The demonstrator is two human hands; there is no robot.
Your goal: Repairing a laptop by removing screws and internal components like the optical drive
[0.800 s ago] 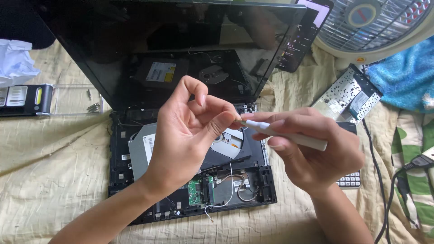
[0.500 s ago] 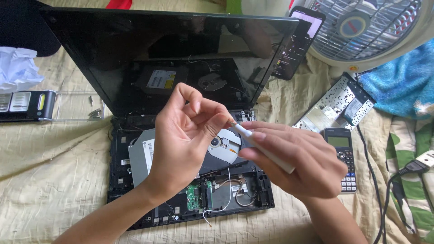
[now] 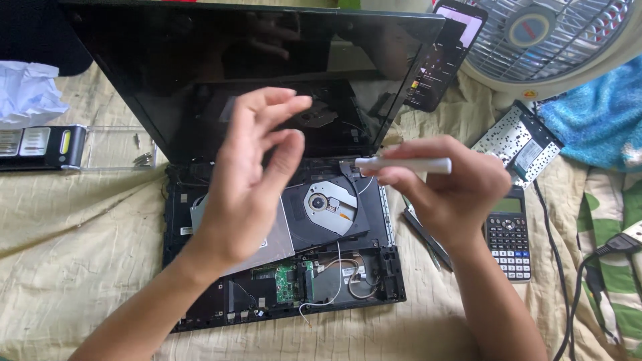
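Two hands: we work over an opened laptop base point(image 3: 281, 294) on a beige cloth point(image 3: 73, 267).
Left hand point(image 3: 244, 184): fingers spread wide, holding nothing, hovering above the base's left half.
Optical drive point(image 3: 331, 204): exposed at the base's centre, at 8 o'clock from the tool tip.
Right hand point(image 3: 448, 194): closed around a white screwdriver point(image 3: 404, 164), tip pointing to 9 o'clock.
Calculator point(image 3: 509, 234): at 3 o'clock of the right hand.
Risk: we judge the tip could slip and scratch the drive or snag loose wires point(image 3: 348, 271).

A bed with a wrinkly tan sheet point(image 3: 80, 267) holds an opened-up laptop point(image 3: 281, 281), a clear screw box point(image 3: 80, 147), crumpled white paper point(image 3: 27, 93), a calculator point(image 3: 509, 239), a loose keyboard point(image 3: 518, 140), a phone point(image 3: 445, 57), a fan point(image 3: 562, 40) and a blue towel point(image 3: 595, 117).
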